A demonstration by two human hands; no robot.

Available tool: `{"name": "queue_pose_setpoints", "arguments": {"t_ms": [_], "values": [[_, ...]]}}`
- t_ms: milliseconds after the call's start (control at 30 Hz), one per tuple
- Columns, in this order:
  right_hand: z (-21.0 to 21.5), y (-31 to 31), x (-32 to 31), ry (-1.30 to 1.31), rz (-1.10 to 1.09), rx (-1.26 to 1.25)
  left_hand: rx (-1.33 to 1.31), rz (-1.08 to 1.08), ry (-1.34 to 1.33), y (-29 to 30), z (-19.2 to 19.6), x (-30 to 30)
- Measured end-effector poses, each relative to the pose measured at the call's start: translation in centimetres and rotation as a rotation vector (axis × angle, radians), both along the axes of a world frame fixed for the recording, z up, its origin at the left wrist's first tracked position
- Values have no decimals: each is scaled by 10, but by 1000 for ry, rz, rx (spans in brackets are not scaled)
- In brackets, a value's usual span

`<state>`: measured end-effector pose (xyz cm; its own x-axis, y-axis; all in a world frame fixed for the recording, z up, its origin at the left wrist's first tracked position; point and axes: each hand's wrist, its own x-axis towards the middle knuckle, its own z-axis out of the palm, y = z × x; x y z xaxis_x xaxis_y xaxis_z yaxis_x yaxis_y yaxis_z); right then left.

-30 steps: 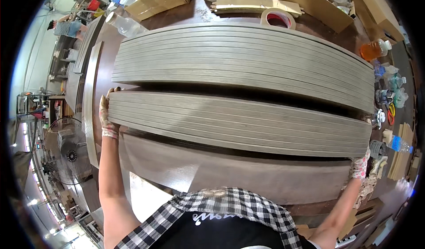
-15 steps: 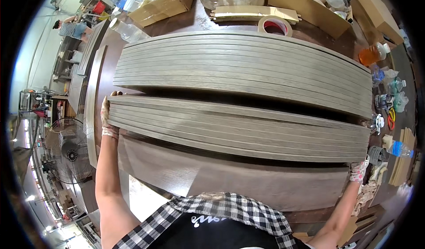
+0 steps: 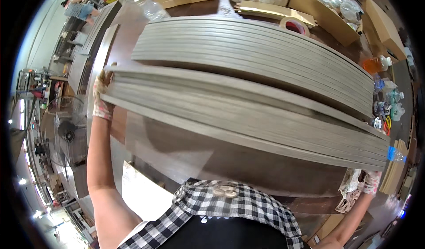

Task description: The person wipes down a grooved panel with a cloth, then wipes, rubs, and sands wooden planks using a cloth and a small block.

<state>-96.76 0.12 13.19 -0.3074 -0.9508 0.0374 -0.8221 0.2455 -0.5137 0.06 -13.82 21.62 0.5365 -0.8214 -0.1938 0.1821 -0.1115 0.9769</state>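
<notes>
A stack of long grey wood-grain boards [image 3: 248, 112] spans the space between my two hands, its left end farther away than its right. At its left end my left hand [image 3: 103, 96], in a pale patterned glove, is closed round the edge. My right hand [image 3: 372, 181], in a similar glove, grips the right end from below, its fingers mostly hidden by the boards. Slim gaps show near the top and bottom of this bundle. Beyond it lies a second stack of boards [image 3: 252, 56], separated by a dark gap. A flat brown-grey board [image 3: 177, 143] shows on the near side.
Behind the far stack are a tape roll [image 3: 295, 25], wood strips [image 3: 274, 12] and a cardboard box [image 3: 325, 21] of plastic bottles. An orange-filled bottle [image 3: 376, 65] stands at right, near cloth rags [image 3: 349, 191]. A large fan [image 3: 66, 132] is at left; a distant person [image 3: 80, 11] is far left.
The held boards have shifted and tilted, their left end moving away and their right end moving right and nearer. Both hands moved along with them, and my view has turned slightly.
</notes>
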Motion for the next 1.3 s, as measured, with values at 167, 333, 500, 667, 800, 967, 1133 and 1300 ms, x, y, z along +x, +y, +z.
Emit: {"name": "queue_pose_setpoints", "arguments": {"t_ms": [167, 333, 500, 667, 800, 967, 1133, 1300], "values": [[101, 29, 17, -168, -20, -33, -158, -74, -45, 20, 37, 23], [155, 49, 45, -343, 28, -73, 52, -50, 109, 39, 87, 25], [124, 42, 89, -715, 141, 55, 346, -46, 188, 59, 63, 46], [84, 30, 172, -599, 206, 8, 386, 6, -18, 55, 57, 5], [59, 12, 161, -571, 274, -37, 194, 205, -70, 52, 22, 57], [88, 18, 177, -536, 156, 115, 253, -13, -189, 40, 39, -21], [69, 22, 167, -587, 114, 26, -38, -534, -1273, 63, -1, 70], [55, 34, 141, -556, 178, 37, 380, -361, -252, 75, 9, 44]]}}
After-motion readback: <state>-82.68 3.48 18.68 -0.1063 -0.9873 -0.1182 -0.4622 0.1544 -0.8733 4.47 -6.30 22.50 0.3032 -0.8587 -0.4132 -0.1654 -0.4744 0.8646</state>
